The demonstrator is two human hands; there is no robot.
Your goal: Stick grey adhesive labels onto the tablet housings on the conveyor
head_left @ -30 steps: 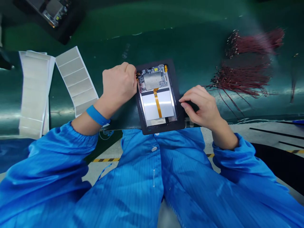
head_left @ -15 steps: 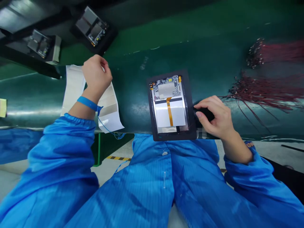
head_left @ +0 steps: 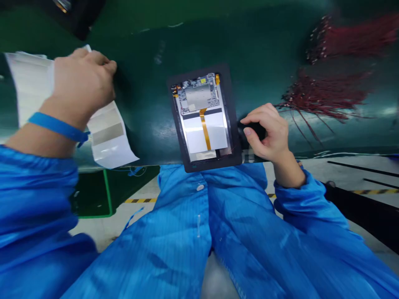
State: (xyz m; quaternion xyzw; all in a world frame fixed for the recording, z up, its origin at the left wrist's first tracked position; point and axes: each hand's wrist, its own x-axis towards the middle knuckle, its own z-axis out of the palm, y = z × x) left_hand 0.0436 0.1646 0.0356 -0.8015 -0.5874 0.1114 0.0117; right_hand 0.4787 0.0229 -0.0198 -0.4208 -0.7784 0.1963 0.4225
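Tablet frame (head_left: 202, 133) — right hand (head_left: 264, 133) just beside it.

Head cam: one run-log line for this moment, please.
left hand: on label sheets | right hand: at black item | open tablet: between hands | red wire bundles: right of right hand
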